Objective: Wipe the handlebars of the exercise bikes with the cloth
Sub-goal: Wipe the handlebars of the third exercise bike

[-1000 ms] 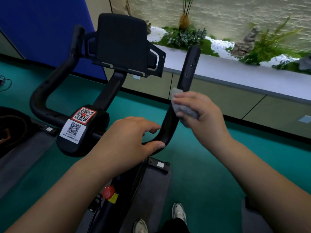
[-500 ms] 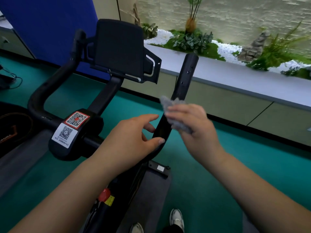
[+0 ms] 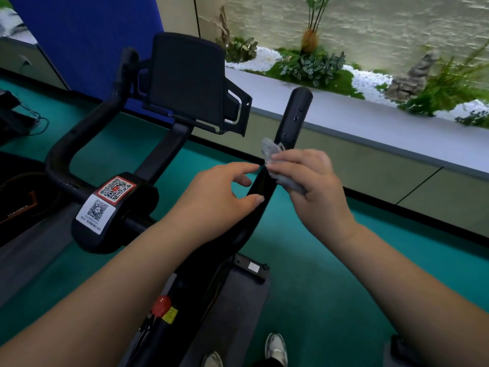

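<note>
The grey cloth (image 3: 280,168), bunched in the right hand (image 3: 315,186), has been drawn down the right handlebar (image 3: 288,128) toward its bend (the upper grip looks wiped), where the left hand (image 3: 219,197), fingers loosely spread, is touched to the bar.

Teal carpeted floor (image 3: 330,274). Dark grey rubber mat (image 3: 238,295) lying on it. Deep blue partition panel (image 3: 87,35) at left rear. Long grey-topped low ledge (image 3: 383,133) beneath pale rough stone wall (image 3: 370,25); green plants (image 3: 312,64), white pebbles (image 3: 367,78), lit from above.
</note>
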